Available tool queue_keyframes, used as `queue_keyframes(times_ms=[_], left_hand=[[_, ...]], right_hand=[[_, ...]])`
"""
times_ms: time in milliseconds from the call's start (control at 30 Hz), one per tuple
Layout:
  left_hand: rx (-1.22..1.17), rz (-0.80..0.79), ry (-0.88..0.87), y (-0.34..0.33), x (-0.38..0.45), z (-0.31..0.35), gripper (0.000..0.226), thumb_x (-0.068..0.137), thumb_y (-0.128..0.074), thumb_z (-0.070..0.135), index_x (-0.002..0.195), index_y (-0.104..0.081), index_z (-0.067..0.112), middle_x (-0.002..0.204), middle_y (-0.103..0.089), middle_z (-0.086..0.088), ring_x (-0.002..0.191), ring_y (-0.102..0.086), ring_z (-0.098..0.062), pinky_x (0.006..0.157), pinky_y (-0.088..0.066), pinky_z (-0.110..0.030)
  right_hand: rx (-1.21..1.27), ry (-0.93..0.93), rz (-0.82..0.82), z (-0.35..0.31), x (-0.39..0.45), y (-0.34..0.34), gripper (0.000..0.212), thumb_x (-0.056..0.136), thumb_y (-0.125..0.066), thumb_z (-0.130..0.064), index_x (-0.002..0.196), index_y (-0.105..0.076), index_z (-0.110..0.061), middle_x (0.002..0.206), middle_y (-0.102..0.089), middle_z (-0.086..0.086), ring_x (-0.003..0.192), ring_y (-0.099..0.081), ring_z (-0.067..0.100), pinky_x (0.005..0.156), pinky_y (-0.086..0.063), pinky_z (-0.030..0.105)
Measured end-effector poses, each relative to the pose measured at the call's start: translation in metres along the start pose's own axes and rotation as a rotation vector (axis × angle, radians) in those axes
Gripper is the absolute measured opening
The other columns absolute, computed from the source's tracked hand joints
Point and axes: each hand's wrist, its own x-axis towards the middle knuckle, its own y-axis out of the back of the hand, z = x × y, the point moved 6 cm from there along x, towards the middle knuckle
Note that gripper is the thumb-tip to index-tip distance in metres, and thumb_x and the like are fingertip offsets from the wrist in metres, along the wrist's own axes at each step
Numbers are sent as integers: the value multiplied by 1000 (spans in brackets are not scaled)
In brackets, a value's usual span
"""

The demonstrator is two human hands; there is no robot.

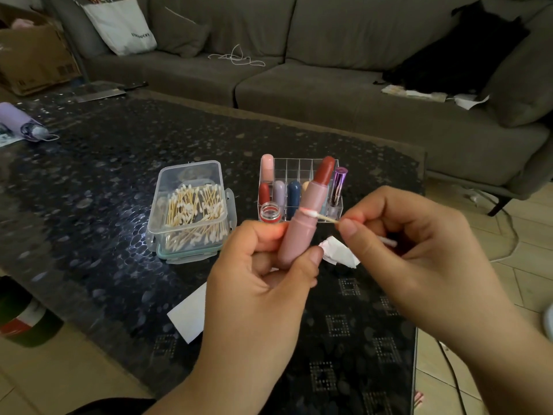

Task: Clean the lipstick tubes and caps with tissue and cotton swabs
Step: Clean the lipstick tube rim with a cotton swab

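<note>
Head view, hands: your left hand [263,265] grips the pink lipstick tube [302,229] upright over the table; your right hand [398,235] pinches a cotton swab [317,216], its tip on the tube's collar
Smear risk: the exposed red bullet [325,172] sits just above the swab tip; a slip upward would likely gouge it
Snap risk: pressing hard could bend the thin stick
Tissue: crumpled piece [339,251] lies between your hands
Room: swab box [191,208] left, organiser [299,187] close behind; a forward push may topple the small jar [270,211]
Edge: table [374,339] rim near on your right
</note>
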Motion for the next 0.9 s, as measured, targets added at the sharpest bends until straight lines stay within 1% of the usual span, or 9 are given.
queue_keyframes(times_ms=[100, 200, 300, 500, 600, 667, 767, 833, 900], left_hand=[[-106, -122, 105, -7, 1, -5, 24, 67, -67, 26, 87, -66, 15, 68, -71, 1, 60, -68, -13, 56, -52, -18], [-231, -218, 216, -12, 0, -12, 18, 79, -69, 29, 88, -72, 13, 72, -71, -1, 59, -67, -16, 55, -52, -20], [-363, -281, 297, -16, -2, -15, 22, 75, -60, 26, 86, -73, 12, 75, -69, -2, 56, -65, -18, 50, -50, -20], [-591, -378, 402, -22, -5, -16, 32, 81, -52, 24, 89, -68, -2, 73, -62, -6, 53, -56, -16, 49, -47, -23], [-665, -407, 442, -21, -4, -18, 31, 82, -49, 24, 91, -73, 4, 71, -59, -7, 53, -54, -15, 49, -47, -23], [-646, -394, 453, -20, -3, -20, 30, 83, -51, 24, 91, -74, 6, 72, -59, -7, 55, -55, -15, 51, -48, -24], [-507, -271, 438, -9, 5, -27, 24, 85, -60, 21, 95, -68, 1, 74, -64, -8, 59, -60, -16, 55, -51, -24], [-297, -203, 395, 2, 14, -33, 27, 79, -58, 21, 100, -64, 4, 79, -69, -4, 65, -64, -14, 60, -52, -23], [-2, -191, 333, 11, 22, -40, 18, 85, -61, 18, 101, -66, 11, 79, -72, 1, 69, -66, -8, 70, -50, -25]], right_hand=[[35, -7, -39, 3, 0, 0, 16, 81, -57, -35, 73, -60, -21, 55, -50, 2, 45, -39, 7, 47, -32, 8], [69, -21, -9, 6, 2, 4, 14, 81, -57, -34, 75, -59, -22, 56, -51, 3, 45, -40, 8, 47, -33, 9], [102, -18, -33, 6, 3, 4, 14, 81, -57, -33, 75, -60, -21, 54, -49, 1, 46, -40, 3, 48, -34, 9], [142, -52, -61, 9, 3, 7, 19, 78, -57, -35, 74, -60, -17, 49, -44, -5, 45, -38, 2, 46, -34, 12], [123, -93, -67, 13, 2, 9, 15, 79, -63, -32, 73, -61, -19, 48, -46, -7, 44, -40, 2, 46, -34, 12], [114, -140, -48, 17, 3, 10, 13, 81, -63, -26, 72, -61, -18, 47, -47, -6, 42, -40, 3, 44, -35, 11], [108, -217, 31, 25, 1, 15, 21, 89, -64, -26, 71, -62, -15, 49, -45, -4, 43, -37, 3, 43, -31, 9], [73, -301, 66, 32, 0, 19, 16, 87, -59, -26, 74, -63, -16, 49, -46, -3, 42, -37, 3, 42, -30, 10], [21, -388, 69, 43, -3, 21, 15, 88, -56, -26, 77, -63, -19, 49, -52, -4, 41, -40, 2, 40, -32, 11]])
